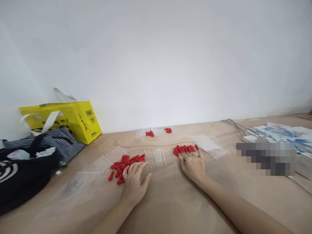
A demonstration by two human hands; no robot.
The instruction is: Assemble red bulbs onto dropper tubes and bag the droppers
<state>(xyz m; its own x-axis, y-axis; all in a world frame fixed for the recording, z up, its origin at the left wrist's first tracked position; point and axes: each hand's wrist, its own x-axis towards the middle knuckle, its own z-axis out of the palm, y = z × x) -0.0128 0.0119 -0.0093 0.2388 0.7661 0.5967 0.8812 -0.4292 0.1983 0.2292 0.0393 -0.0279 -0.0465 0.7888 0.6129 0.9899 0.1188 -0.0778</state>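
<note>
My left hand (134,183) rests at the right side of a loose pile of red rubber bulbs (119,167), its fingers stretched out and the thumb apart. Right of that pile, thin clear glass tubes (159,158) lie side by side in a row. Further right, several tubes capped with red bulbs form droppers (187,148), lined up with the bulbs pointing away from me. My right hand (193,165) lies over these droppers, fingers spread across the tubes just below the bulbs. The fingers partly cover the tubes.
Clear zip bags (80,185) lie at the left, another bag (211,146) at the right. Behind, a flat bag (159,131) holds droppers with red bulbs. A yellow bag (87,122) and a black bag (24,177) stand left. Printed papers (280,131) and a cable (235,123) lie right.
</note>
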